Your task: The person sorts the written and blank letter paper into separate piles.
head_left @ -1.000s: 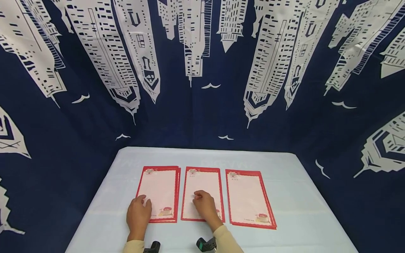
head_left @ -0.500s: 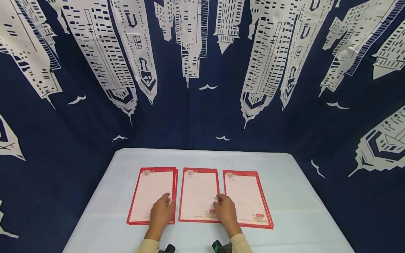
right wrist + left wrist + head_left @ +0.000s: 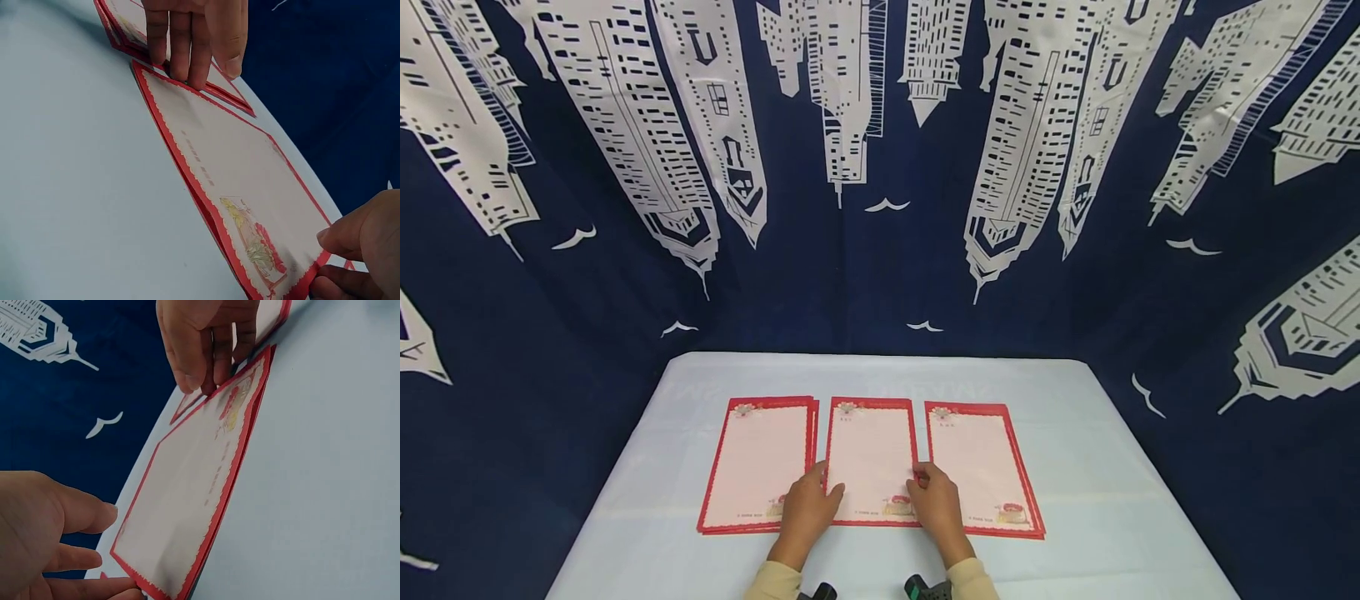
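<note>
Three stacks of red-bordered, pale pink printed paper lie side by side on a table. At the middle stack (image 3: 872, 458), my left hand (image 3: 808, 508) touches the left edge with its fingers, thumb held apart. On the opposite side my right hand (image 3: 938, 504) has its fingertips against the right edge, its thumb close to the border. Both wrist views show the hands facing each other across this middle stack (image 3: 187, 475), whose lower edge shows more than one red layer. The left stack (image 3: 760, 458) is partly covered by my left hand, the right stack (image 3: 977, 458) by my right.
A white-covered table (image 3: 1075, 467) carries the stacks, with its surface extending beyond them on both sides. Behind it hangs a dark blue cloth (image 3: 850, 283) printed with white upside-down buildings and birds. Dark wrist devices (image 3: 925, 587) sit below the sleeves.
My left hand has moved right, from the left stack's left edge across to the middle stack. My right hand moved right from over the middle stack to its right edge.
</note>
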`<state>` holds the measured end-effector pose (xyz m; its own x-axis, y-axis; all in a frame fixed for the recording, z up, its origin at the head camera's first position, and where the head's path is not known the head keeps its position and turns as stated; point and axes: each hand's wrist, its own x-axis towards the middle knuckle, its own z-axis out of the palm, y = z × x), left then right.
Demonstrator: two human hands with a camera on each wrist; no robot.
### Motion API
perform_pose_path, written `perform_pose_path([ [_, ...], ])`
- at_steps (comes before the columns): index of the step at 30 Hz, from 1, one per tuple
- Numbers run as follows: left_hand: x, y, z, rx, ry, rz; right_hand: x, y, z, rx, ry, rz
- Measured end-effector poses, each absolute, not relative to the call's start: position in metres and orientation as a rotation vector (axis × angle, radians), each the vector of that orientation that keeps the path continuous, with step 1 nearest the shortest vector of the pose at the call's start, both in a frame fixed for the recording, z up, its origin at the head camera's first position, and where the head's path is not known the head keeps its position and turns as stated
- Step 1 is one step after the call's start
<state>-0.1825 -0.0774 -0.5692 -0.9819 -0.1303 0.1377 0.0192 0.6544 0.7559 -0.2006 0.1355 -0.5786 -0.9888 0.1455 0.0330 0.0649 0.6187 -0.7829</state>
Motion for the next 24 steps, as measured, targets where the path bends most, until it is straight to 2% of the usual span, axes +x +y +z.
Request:
perform_pose_path([
  [13,-0.179,-0.078,-0.579,0.133,-2.382,-1.399,-0.204,0.133,-0.584,-0.214,-2.524,1.463],
  [24,-0.186,-0.070,-0.570,0.178,-2.359,-1.674,-0.209,0.159,-0.568,-0.347,-2.523,1.593],
])
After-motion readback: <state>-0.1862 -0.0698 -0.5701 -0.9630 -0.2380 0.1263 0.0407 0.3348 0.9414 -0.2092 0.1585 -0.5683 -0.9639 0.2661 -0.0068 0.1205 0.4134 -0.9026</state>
